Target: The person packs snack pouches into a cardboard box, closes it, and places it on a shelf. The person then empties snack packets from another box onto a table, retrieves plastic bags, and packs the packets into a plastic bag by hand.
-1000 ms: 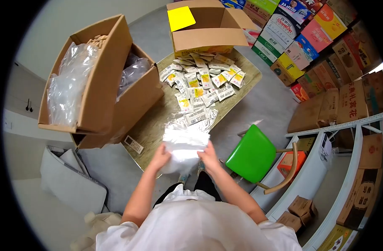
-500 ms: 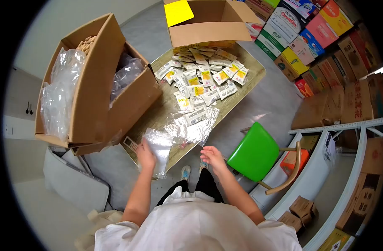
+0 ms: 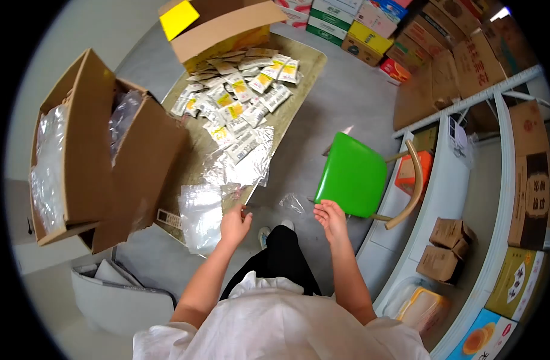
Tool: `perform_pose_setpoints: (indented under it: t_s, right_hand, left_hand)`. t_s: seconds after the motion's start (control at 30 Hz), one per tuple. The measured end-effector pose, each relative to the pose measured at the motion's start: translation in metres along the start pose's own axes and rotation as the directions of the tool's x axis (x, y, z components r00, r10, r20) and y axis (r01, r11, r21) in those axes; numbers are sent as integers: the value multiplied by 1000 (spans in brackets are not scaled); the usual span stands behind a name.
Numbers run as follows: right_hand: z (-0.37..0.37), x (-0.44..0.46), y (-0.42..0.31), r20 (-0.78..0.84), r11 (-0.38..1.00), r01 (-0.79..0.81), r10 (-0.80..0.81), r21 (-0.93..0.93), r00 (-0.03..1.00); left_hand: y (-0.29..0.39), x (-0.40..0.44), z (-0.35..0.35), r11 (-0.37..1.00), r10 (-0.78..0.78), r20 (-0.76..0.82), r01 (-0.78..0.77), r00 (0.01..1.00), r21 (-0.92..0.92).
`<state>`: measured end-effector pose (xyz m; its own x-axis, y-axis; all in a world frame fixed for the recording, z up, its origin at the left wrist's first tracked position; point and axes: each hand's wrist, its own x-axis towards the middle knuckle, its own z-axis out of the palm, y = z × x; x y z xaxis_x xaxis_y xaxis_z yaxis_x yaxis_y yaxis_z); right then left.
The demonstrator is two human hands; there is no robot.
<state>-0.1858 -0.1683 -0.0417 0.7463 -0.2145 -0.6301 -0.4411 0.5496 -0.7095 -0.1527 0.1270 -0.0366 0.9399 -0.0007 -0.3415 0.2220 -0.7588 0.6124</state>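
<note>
A stack of clear zip-top plastic bags (image 3: 201, 217) lies flat at the table's near end. My left hand (image 3: 234, 225) is beside its right edge, holding nothing, thumb and fingers apart. My right hand (image 3: 331, 219) hovers at the near corner of the green chair seat (image 3: 354, 174), fingers loosely bent and nothing visible in them. A crumpled clear plastic piece (image 3: 294, 203) shows between my hands, apart from both; whether it lies on the floor is unclear. Farther up the table, white-and-yellow sachets (image 3: 240, 87) form a pile, one resting on shiny clear film (image 3: 251, 165).
An open carton with a yellow flap (image 3: 227, 33) stands at the table's far end. Large cartons (image 3: 86, 144) holding clear plastic packs are on the left. Shelving (image 3: 497, 180) with boxes runs along the right; stacked colourful cartons (image 3: 371, 36) stand at the back.
The view has turned and shifted. My left hand has let go of the bags, which now lie on the table. My right hand has moved right, towards the chair. The crumpled plastic has come into sight.
</note>
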Motion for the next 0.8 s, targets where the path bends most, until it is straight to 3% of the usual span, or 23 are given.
perform_pose_setpoints:
  t_s: [0.1,0.33,0.53,0.7,0.8]
  right_hand:
    - [-30,6,16,-63,1000,-9,9,-3,998]
    - [-85,61,80,-174,998,-41,49,47,984]
    - [-161,134,186,-250,982,-3,-44,-188,967]
    - [-233,211,302,-179,875,-176,104,-451,978]
    - [-285,281,407,-289,809,-200,39,-553,957]
  left_hand:
    - [13,-8,28,989,122,95,-113,988,-93]
    - [11,5,131,980,191,233,-170,954,-105]
    - [-43,59,282,995,83,308,-63,948,-74]
    - [-79,104,377,995,94,330,-77,939,-64]
    - [-103,138,418,994,96,306,-76,947,-79]
